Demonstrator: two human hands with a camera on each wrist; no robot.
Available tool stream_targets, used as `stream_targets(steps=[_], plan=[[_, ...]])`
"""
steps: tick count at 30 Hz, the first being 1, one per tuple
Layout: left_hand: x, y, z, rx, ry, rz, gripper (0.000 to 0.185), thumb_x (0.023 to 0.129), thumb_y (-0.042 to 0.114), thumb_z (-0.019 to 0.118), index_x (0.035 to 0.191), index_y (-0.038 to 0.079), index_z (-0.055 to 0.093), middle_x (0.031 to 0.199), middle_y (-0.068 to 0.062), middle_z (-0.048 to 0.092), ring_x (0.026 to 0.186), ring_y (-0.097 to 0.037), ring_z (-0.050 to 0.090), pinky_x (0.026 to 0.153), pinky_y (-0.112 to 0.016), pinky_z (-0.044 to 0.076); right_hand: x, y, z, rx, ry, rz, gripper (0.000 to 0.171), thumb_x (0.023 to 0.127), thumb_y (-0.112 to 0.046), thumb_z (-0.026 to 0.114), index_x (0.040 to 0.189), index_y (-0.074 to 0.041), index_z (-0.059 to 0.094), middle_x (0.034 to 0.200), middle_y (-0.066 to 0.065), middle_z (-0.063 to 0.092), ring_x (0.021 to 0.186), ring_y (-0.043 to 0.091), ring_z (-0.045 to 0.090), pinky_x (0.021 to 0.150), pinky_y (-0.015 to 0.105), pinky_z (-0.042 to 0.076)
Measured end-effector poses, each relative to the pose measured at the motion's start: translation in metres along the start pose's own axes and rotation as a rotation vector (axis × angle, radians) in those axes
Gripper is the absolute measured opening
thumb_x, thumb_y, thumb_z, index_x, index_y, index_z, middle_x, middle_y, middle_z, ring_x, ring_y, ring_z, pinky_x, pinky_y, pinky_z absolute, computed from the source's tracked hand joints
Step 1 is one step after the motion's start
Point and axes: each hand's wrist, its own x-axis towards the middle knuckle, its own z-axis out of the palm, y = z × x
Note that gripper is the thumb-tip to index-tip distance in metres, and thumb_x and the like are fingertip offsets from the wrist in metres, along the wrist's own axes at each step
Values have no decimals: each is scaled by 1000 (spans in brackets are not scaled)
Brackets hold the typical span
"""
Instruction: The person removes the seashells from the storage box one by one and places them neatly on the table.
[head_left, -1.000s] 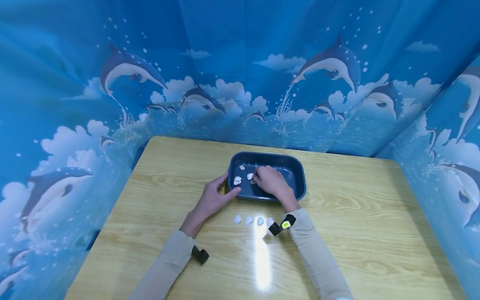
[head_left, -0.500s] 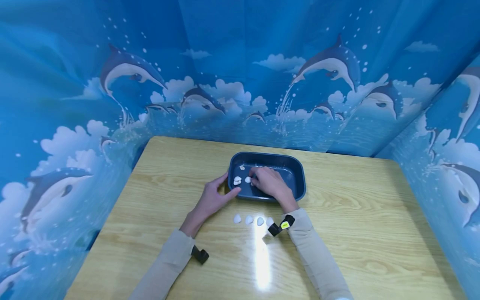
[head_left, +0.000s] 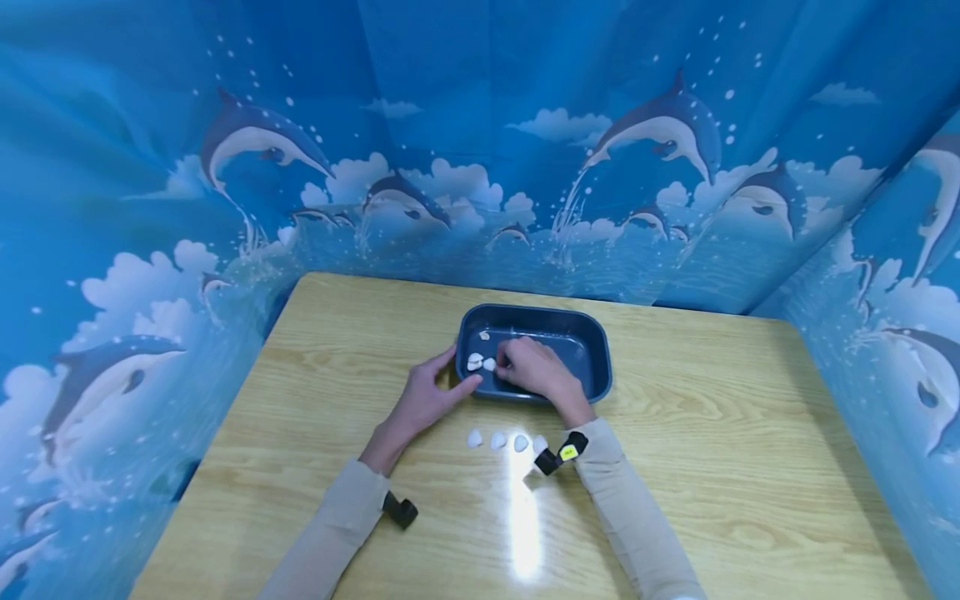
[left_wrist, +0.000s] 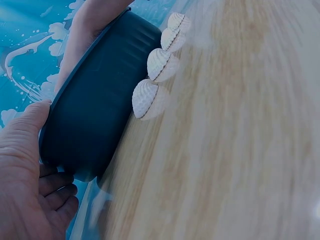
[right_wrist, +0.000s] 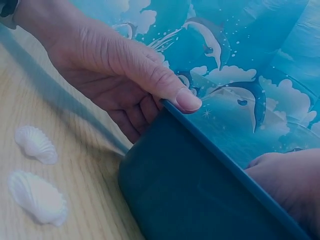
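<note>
On the wooden table stands a dark blue plastic basin [head_left: 577,321]. My left hand [head_left: 427,396] grips its near left corner, thumb over the rim and fingers along the outer wall, as the left wrist view shows. Inside the basin, my right hand [head_left: 534,367] reaches down with curled fingers and holds a white seashell [head_left: 489,364] at its fingertips. The exact grip is hidden by the basin wall in both wrist views. Just left of that shell lie white shells [head_left: 475,361], close together. Farther back in the basin is a small beige shell [head_left: 484,335].
Several white ribbed seashells [left_wrist: 145,97] lie in a row on the table in front of the basin; the rightmost sits beside the right wrist's camera. A blue curtain [head_left: 450,100] printed with dolphins hangs behind the table [head_left: 712,433].
My right hand has moved slightly left and toward me in the basin, and the white seashell at its fingertips has moved with it toward the other shells. My left hand stays put.
</note>
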Motion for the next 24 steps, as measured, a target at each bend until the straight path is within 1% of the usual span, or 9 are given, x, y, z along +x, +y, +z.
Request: stream_targets(steps=[3,6,8,10,15,18,21,24], plan=[[0,-1,0,2,-5,10,81,94,49,77,158,13,43,160,-9,46,151,-27,39,125,-50,31,0,1,0,42,6,-44,19,98,-14,72,117,-12,72,95,-1,71,75,14,59,66,33,54],[0,-2,0,0,-11,21,82,94,53,75,159,14,43,160,-7,45,151,-26,39,126,-49,30,0,3,1,79,-5,-82,27,98,-8,70,125,-14,71,106,2,74,77,14,59,71,33,56],[1,-2,0,-1,-12,24,82,94,53,75,159,14,42,161,-7,45,151,-25,39,126,-49,30,-1,3,1,84,-14,-92,26,99,-7,69,123,-15,72,111,3,75,80,13,60,75,33,57],[0,-1,0,-2,-11,22,82,94,53,75,158,14,43,160,-7,46,151,-25,39,126,-49,30,-1,2,0,79,-21,-81,24,99,-8,69,122,-14,73,114,4,75,83,14,62,78,36,59],[0,0,0,0,-12,4,80,94,48,76,158,14,43,161,-7,45,151,-25,39,126,-49,30,-3,-1,-5,59,-40,-29,19,99,-15,72,117,-10,74,107,4,75,88,15,66,80,38,60],[0,-1,0,1,-10,-1,79,95,45,77,158,14,43,161,-8,45,151,-26,39,125,-50,30,-3,-1,-7,45,-54,-3,20,98,-21,75,114,-9,74,104,4,74,87,14,65,80,37,60],[1,-2,0,0,-9,0,77,95,44,77,158,14,43,160,-7,46,151,-26,39,125,-50,30,-4,0,-8,66,-68,3,25,98,-20,76,119,-9,72,108,5,74,79,15,62,74,36,58],[1,-2,1,3,-10,-3,77,95,43,77,159,16,43,161,-6,46,151,-25,39,126,-50,30,-4,2,-9,93,-84,-14,31,97,-16,76,127,-10,71,118,6,74,82,15,63,76,35,58]])
